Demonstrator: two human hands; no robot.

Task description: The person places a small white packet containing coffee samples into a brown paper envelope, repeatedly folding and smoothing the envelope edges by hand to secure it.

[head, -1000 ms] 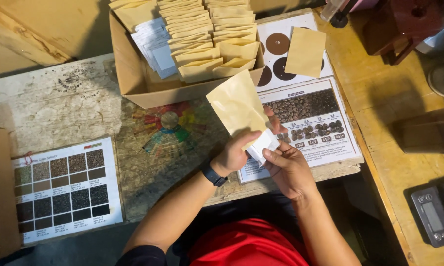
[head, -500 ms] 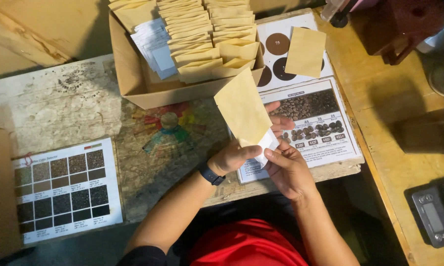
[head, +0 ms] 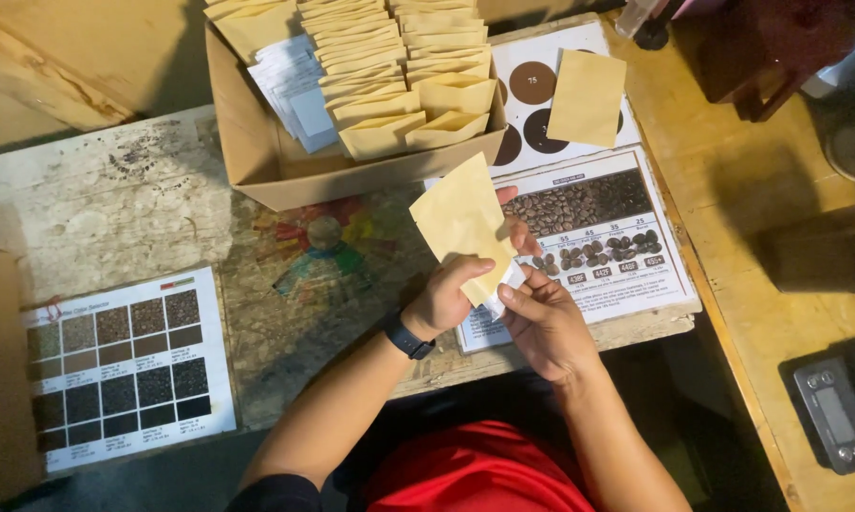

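Mid-frame, the left hand [head: 443,301] pinches the kraft pouch [head: 462,223] by its lower edge; the right hand [head: 545,322] fingers close on a white slip [head: 503,289]. The pouch looks light, flimsy and easily creased; the edges seem best for gripping.

Tan paper pouch [head: 460,223] over a bean chart [head: 588,242], pouch-filled cardboard box [head: 257,142] behind, grid chart [head: 114,365] left.

I am wearing a dark band watch [head: 408,336] on my left wrist, snug just behind my left hand [head: 443,299]. Up from the watch my forearm is showing bare, and a dark sleeve [head: 277,493] is covering the upper arm well behind it. My right hand [head: 545,322] and its forearm, across from the watch, are wearing nothing. I am wearing a red shirt [head: 479,471], lying below the watch.
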